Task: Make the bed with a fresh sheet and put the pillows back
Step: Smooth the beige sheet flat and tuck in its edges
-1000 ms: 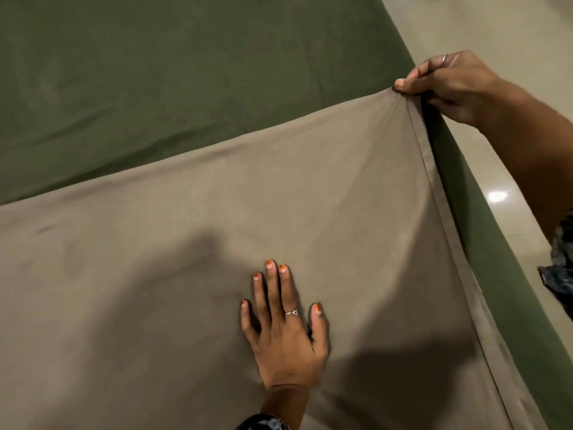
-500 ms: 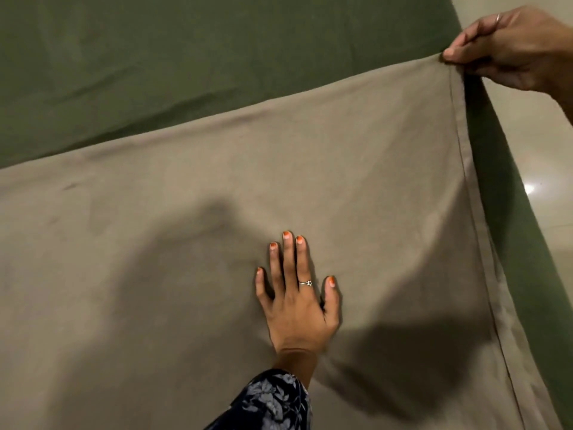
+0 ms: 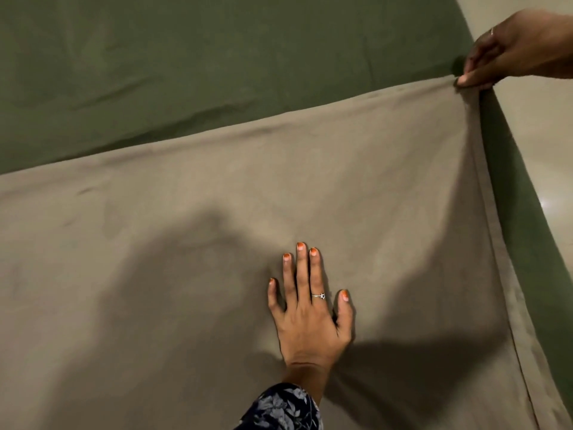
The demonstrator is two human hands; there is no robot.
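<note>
A tan sheet (image 3: 186, 274) lies spread over the near part of the bed, on top of a green sheet (image 3: 217, 57) that covers the mattress. My left hand (image 3: 310, 311) lies flat on the tan sheet, fingers straight and spread, pressing it down. My right hand (image 3: 511, 54) reaches to the far right and pinches the tan sheet's corner at the bed's right edge, pulling the cloth taut. No pillows are in view.
The bed's right side (image 3: 527, 212), draped in green, drops to a pale glossy floor (image 3: 542, 135) on the right. The green surface stretches back beyond the tan sheet's far edge.
My right hand has carried the tan sheet's corner further away along the right edge, and the cloth lies tauter. My left hand stays flat on the sheet.
</note>
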